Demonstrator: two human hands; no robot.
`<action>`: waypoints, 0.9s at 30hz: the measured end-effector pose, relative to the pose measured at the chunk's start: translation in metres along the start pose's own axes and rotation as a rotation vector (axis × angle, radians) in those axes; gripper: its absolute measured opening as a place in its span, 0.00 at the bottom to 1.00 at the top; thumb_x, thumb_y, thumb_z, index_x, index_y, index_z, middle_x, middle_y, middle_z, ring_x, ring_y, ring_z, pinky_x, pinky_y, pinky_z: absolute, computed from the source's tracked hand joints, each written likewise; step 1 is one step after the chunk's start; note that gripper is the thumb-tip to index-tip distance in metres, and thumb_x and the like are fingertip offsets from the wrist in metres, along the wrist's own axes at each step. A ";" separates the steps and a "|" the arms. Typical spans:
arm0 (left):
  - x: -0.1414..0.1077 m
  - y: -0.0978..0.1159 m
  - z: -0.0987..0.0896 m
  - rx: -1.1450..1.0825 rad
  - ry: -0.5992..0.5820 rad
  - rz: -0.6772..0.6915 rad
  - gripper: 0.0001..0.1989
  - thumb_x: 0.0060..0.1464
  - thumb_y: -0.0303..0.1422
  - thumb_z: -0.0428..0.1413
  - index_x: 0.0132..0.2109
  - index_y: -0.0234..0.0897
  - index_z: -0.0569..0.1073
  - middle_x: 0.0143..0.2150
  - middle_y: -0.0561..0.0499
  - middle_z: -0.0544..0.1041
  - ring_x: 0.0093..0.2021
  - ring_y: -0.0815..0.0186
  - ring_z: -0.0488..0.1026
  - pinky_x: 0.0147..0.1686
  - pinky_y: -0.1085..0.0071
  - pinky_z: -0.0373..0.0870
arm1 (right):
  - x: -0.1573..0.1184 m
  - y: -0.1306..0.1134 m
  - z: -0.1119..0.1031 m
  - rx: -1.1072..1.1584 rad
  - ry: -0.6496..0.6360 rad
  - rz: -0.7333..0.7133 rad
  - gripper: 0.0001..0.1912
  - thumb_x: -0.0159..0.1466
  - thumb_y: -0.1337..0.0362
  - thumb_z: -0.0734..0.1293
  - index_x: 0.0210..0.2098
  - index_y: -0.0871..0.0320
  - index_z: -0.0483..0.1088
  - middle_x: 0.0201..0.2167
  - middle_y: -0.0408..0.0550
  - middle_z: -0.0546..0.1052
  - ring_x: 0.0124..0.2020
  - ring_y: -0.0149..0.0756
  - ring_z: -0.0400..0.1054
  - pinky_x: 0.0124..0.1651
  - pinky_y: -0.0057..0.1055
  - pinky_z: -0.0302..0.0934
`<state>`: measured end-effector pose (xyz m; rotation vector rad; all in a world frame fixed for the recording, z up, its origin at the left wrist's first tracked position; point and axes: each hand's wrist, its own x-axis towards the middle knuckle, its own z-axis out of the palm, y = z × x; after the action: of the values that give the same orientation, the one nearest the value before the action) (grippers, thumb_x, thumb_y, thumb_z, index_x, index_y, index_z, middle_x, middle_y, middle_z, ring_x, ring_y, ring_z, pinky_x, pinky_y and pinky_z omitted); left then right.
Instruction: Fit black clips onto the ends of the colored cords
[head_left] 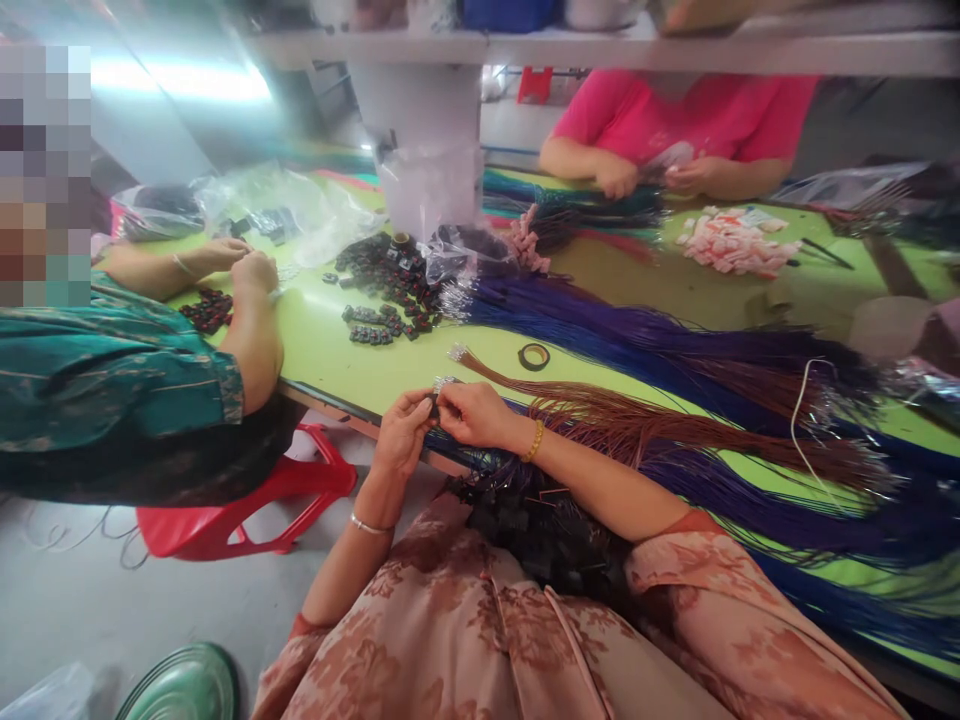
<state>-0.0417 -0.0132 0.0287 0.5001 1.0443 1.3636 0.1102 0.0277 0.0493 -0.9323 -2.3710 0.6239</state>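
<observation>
At the table's front edge, my left hand (403, 435) is closed in a pinch on a small black connector housing (433, 406). Right beside it, my right hand (480, 413) is also closed, its fingertips meeting at the same piece; whatever they grip is hidden. Silvery wire terminals (444, 382) show just behind the fingers. A bundle of brown wires (615, 415) with metal ends runs to the right past my right forearm. Blue and purple wires (600, 320) lie behind it. Many black housings (547, 530) are heaped in my lap.
Black housings (390, 270) are piled on the green table (315, 340), near a roll of black tape (534, 357). A co-worker in teal (112, 370) sits left on a red stool (247, 500). Across, a person in pink (690, 120) works near pale pink connectors (735, 242). A shelf (600, 55) hangs overhead.
</observation>
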 end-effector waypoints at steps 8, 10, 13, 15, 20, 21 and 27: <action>-0.003 0.005 -0.013 0.113 -0.052 -0.034 0.13 0.38 0.27 0.63 0.35 0.32 0.77 0.28 0.51 0.75 0.26 0.72 0.70 0.25 0.77 0.67 | 0.011 0.027 -0.026 -0.245 -0.120 0.366 0.09 0.61 0.62 0.63 0.35 0.59 0.72 0.36 0.50 0.77 0.35 0.37 0.68 0.35 0.29 0.54; -0.002 0.004 -0.014 0.116 -0.067 -0.037 0.12 0.38 0.28 0.62 0.36 0.32 0.77 0.28 0.51 0.75 0.27 0.72 0.70 0.26 0.77 0.67 | 0.011 0.030 -0.022 -0.328 -0.218 0.390 0.09 0.61 0.63 0.62 0.36 0.58 0.73 0.38 0.52 0.77 0.37 0.40 0.69 0.35 0.30 0.54; -0.002 0.003 -0.012 0.115 -0.075 -0.040 0.13 0.39 0.28 0.62 0.36 0.32 0.76 0.29 0.50 0.75 0.28 0.71 0.71 0.26 0.77 0.67 | 0.010 0.029 -0.017 -0.377 -0.269 0.398 0.11 0.63 0.66 0.59 0.37 0.59 0.72 0.39 0.53 0.78 0.38 0.41 0.70 0.35 0.31 0.55; -0.002 0.003 -0.011 0.111 -0.069 -0.044 0.13 0.39 0.28 0.62 0.36 0.32 0.76 0.29 0.50 0.75 0.28 0.71 0.71 0.26 0.77 0.67 | 0.010 0.029 -0.017 -0.386 -0.271 0.390 0.10 0.64 0.66 0.59 0.38 0.60 0.71 0.38 0.55 0.78 0.38 0.41 0.71 0.35 0.31 0.56; -0.003 0.004 -0.007 0.077 -0.065 -0.037 0.13 0.39 0.27 0.62 0.36 0.31 0.76 0.29 0.50 0.75 0.28 0.72 0.71 0.26 0.78 0.67 | 0.006 0.030 -0.019 -0.379 -0.209 0.321 0.08 0.63 0.69 0.60 0.39 0.61 0.70 0.36 0.58 0.78 0.33 0.42 0.71 0.32 0.32 0.54; -0.003 0.004 -0.006 0.073 -0.072 -0.036 0.13 0.39 0.27 0.62 0.37 0.31 0.76 0.30 0.50 0.75 0.28 0.72 0.71 0.27 0.77 0.67 | 0.005 0.030 -0.019 -0.369 -0.193 0.305 0.08 0.63 0.69 0.60 0.38 0.61 0.70 0.36 0.58 0.78 0.33 0.41 0.70 0.32 0.32 0.54; -0.002 -0.002 -0.003 0.034 -0.061 -0.050 0.12 0.41 0.27 0.62 0.37 0.32 0.76 0.31 0.50 0.76 0.30 0.71 0.71 0.28 0.77 0.67 | 0.005 0.030 -0.017 -0.048 -0.010 0.246 0.04 0.61 0.68 0.62 0.33 0.60 0.69 0.27 0.47 0.75 0.28 0.32 0.65 0.32 0.27 0.53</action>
<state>-0.0428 -0.0164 0.0259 0.5344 1.0250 1.2808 0.1320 0.0548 0.0457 -1.2576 -2.3068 0.6673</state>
